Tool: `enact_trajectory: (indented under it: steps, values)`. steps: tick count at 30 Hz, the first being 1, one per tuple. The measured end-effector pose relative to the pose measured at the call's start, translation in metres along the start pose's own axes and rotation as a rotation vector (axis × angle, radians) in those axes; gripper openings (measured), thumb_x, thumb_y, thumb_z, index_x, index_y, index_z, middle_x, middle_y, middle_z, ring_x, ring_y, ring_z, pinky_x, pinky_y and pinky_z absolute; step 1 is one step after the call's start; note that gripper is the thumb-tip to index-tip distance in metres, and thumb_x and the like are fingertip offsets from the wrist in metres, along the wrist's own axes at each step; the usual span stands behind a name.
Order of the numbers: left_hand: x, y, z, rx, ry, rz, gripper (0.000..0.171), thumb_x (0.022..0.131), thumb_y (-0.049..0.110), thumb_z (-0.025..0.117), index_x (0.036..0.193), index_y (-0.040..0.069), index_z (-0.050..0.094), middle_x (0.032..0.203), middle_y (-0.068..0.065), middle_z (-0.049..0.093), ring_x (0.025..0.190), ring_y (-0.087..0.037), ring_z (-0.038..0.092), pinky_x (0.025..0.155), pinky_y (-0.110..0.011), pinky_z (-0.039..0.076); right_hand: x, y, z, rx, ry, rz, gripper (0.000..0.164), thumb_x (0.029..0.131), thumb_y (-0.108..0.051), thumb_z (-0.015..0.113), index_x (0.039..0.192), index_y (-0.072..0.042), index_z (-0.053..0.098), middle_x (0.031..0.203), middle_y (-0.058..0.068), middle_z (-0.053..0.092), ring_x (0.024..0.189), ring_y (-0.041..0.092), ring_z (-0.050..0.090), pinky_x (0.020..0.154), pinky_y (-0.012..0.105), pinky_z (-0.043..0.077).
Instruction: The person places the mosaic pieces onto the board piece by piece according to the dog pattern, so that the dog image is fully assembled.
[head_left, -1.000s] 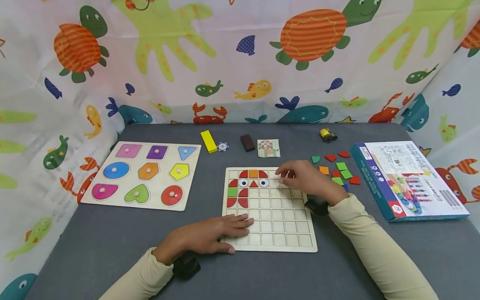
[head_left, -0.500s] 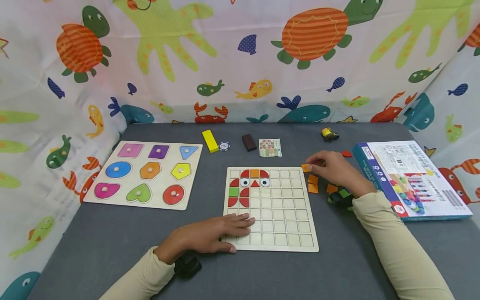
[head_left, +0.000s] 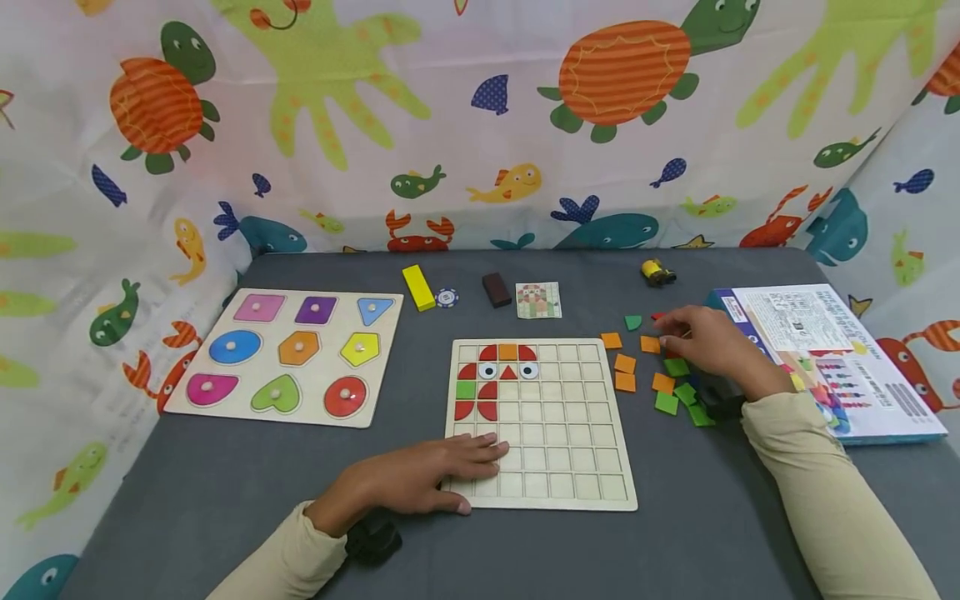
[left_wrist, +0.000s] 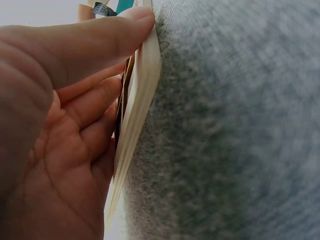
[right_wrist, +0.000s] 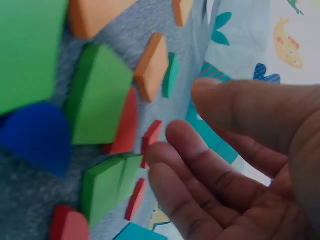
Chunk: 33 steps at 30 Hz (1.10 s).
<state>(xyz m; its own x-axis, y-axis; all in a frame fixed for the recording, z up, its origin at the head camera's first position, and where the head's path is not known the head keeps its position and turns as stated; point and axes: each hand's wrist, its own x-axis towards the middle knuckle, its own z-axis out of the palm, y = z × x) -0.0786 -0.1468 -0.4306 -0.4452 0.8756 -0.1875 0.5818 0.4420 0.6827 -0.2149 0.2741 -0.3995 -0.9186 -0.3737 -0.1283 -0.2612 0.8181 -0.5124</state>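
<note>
The pale wooden grid board (head_left: 555, 433) lies in the middle of the table, with red, green, orange and eye-marked tiles in its upper left squares. My left hand (head_left: 420, 475) rests over the board's lower left corner, fingers straight, the thumb (left_wrist: 115, 35) along its edge. Right of the board my right hand (head_left: 708, 346) hovers at the loose tiles. In the right wrist view its thumb and fingers are apart with nothing between them. Green tiles (right_wrist: 100, 95), orange tiles (head_left: 625, 363), red tiles (right_wrist: 151, 140) and a blue tile (right_wrist: 40, 135) lie close by.
A shape puzzle board (head_left: 255, 387) lies at the left. Along the back are a yellow block (head_left: 417, 287), a poker chip (head_left: 446, 297), a dark brown block (head_left: 496, 290), a pattern card (head_left: 538, 300) and a small yellow toy (head_left: 657, 272). A flat box (head_left: 870, 392) lies at the right.
My right hand has gone from the board's upper right corner, past an orange tile beside the board, to the tiles further right. The left hand has stayed in place.
</note>
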Motion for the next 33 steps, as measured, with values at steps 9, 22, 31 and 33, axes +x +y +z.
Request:
enact_trajectory:
  steps: [9, 22, 31, 33]
  values:
    - [-0.002, -0.001, -0.002, 0.004, 0.0, 0.008, 0.062, 0.094, 0.021, 0.067, 0.149, 0.01, 0.04, 0.158, 0.002, 0.025, 0.146, -0.017, 0.014, 0.114, -0.039, 0.021, 0.026, 0.011, -0.001, -0.035, 0.102, 0.048, 0.031, 0.092, 0.002, 0.057, 0.122, 0.009, 0.06, 0.116, 0.032, 0.056, 0.098, 0.044, 0.056, 0.08, 0.055, 0.048]
    - [-0.002, 0.001, -0.001, 0.002, 0.001, 0.004, 0.062, 0.093, 0.02, 0.068, 0.148, 0.01, 0.041, 0.158, 0.001, 0.025, 0.146, -0.017, 0.015, 0.115, -0.038, 0.021, 0.037, 0.011, 0.001, -0.157, 0.033, -0.008, 0.027, 0.087, 0.007, 0.058, 0.113, 0.011, 0.066, 0.107, 0.031, 0.058, 0.094, 0.041, 0.051, 0.081, 0.056, 0.045]
    - [-0.001, 0.001, 0.0, 0.024, 0.004, 0.022, 0.062, 0.093, 0.02, 0.067, 0.148, 0.009, 0.041, 0.158, 0.0, 0.026, 0.146, -0.018, 0.015, 0.114, -0.038, 0.022, 0.03, 0.008, 0.001, -0.072, 0.038, 0.049, 0.018, 0.091, 0.001, 0.062, 0.107, 0.01, 0.063, 0.102, 0.027, 0.061, 0.088, 0.036, 0.057, 0.079, 0.052, 0.048]
    - [-0.001, 0.001, 0.0, 0.02, 0.005, 0.021, 0.062, 0.093, 0.02, 0.067, 0.148, 0.009, 0.041, 0.158, 0.0, 0.026, 0.146, -0.018, 0.015, 0.114, -0.038, 0.022, 0.028, 0.005, 0.001, -0.05, 0.062, 0.029, 0.018, 0.092, -0.001, 0.061, 0.107, 0.009, 0.063, 0.1, 0.025, 0.063, 0.084, 0.033, 0.058, 0.076, 0.05, 0.049]
